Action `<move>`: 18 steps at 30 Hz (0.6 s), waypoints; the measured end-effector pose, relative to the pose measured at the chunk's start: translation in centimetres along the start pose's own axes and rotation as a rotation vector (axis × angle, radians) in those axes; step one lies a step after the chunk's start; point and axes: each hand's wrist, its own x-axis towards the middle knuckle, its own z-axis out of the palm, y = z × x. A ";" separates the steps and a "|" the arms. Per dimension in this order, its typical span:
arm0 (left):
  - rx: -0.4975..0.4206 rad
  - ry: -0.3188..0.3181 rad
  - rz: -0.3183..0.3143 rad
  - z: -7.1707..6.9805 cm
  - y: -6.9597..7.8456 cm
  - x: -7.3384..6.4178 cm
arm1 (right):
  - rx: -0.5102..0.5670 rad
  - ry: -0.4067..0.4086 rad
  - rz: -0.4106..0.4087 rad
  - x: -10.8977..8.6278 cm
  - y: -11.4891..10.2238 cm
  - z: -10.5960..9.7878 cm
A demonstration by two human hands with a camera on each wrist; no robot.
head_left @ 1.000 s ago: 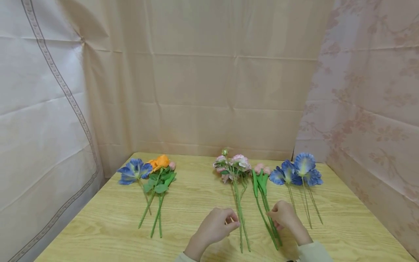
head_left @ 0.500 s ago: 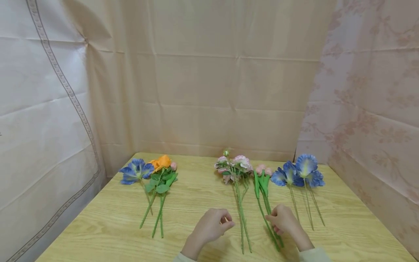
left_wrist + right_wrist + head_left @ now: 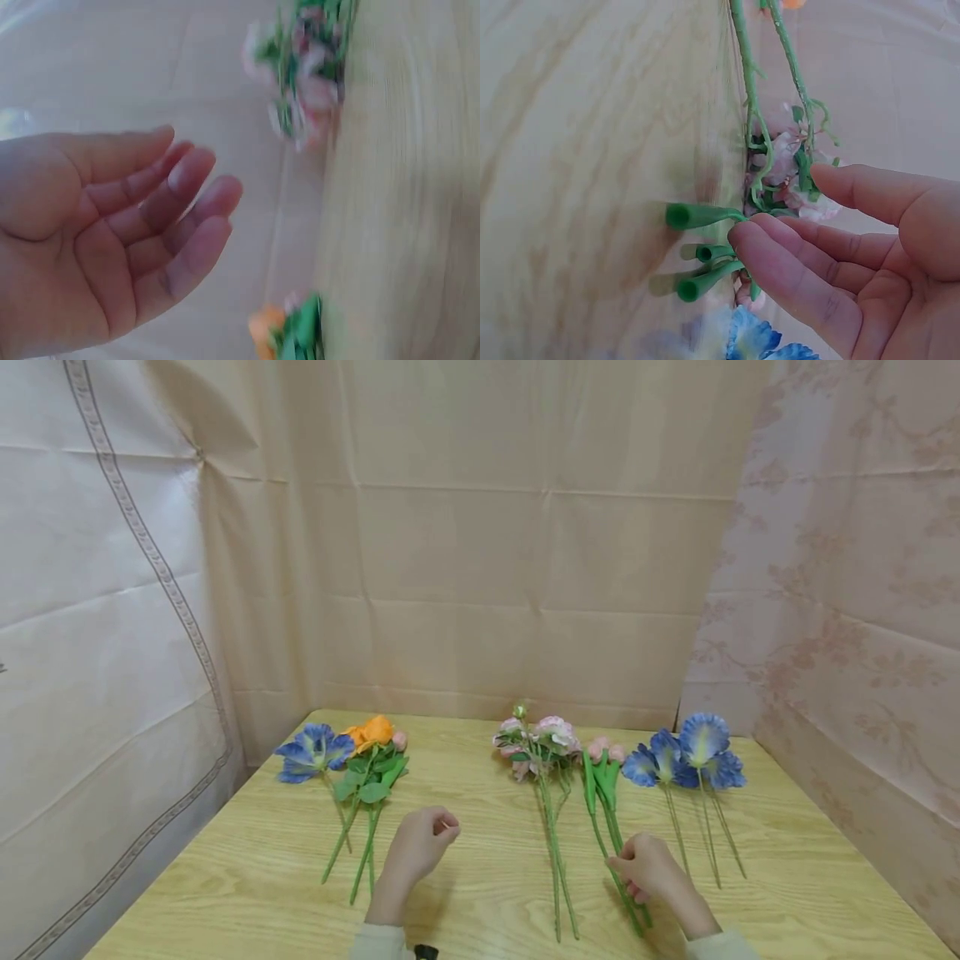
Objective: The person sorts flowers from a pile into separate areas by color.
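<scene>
My left hand (image 3: 416,843) is in the air above the table, nearest the left group of flowers, its fingers loosely curved. The left wrist view shows nothing between its thumb and fingers (image 3: 199,255). Over the stems of the pink tulips (image 3: 606,789) is my right hand (image 3: 651,864). In the right wrist view its thumb stands apart from the fingers, and the fingertips (image 3: 754,236) are at the green tulip stems (image 3: 697,287); whether they touch cannot be told. Pink-and-white flowers (image 3: 553,733) with long stems lie between the hands.
On the wooden table (image 3: 457,910), a blue flower (image 3: 311,753), an orange flower (image 3: 370,732) and a pink bud (image 3: 400,741) lie at the left. Several blue flowers (image 3: 703,739) lie at the right. Beige cloth (image 3: 480,543) hangs behind the table.
My left hand has moved left, away from the stems of the pink-and-white flowers. The right hand has stayed over the tulip stems, almost unmoved. The flowers lie as before.
</scene>
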 end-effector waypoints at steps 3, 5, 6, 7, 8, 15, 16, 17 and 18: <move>0.047 0.100 -0.119 -1.2 -1.7 0.1 | -0.004 -0.016 0.016 -0.1 0.0 0.0; 0.065 0.155 -0.204 -2.0 -3.0 0.0 | -0.005 -0.026 0.031 0.0 -0.1 0.0; 0.067 0.176 -0.249 -2.4 -3.5 -0.1 | -0.006 -0.029 0.039 0.0 -0.1 0.0; 0.068 0.194 -0.300 -2.7 -4.1 -0.2 | -0.004 -0.033 0.047 0.0 -0.1 0.0; 0.079 0.210 -0.343 -3.0 -4.7 -0.3 | 0.000 -0.037 0.056 0.0 -0.1 0.0; 0.106 0.257 -0.616 -4.2 -7.3 -1.4 | 0.002 -0.048 0.059 0.0 -0.2 0.2; 0.109 0.256 -0.631 -4.3 -7.5 -1.5 | 0.002 -0.049 0.061 0.0 -0.3 0.2; 0.109 0.251 -0.640 -4.3 -7.7 -1.6 | 0.001 -0.048 0.061 0.0 -0.3 0.2; 0.110 0.242 -0.644 -4.3 -7.9 -1.7 | 0.001 -0.048 0.059 0.0 -0.3 0.2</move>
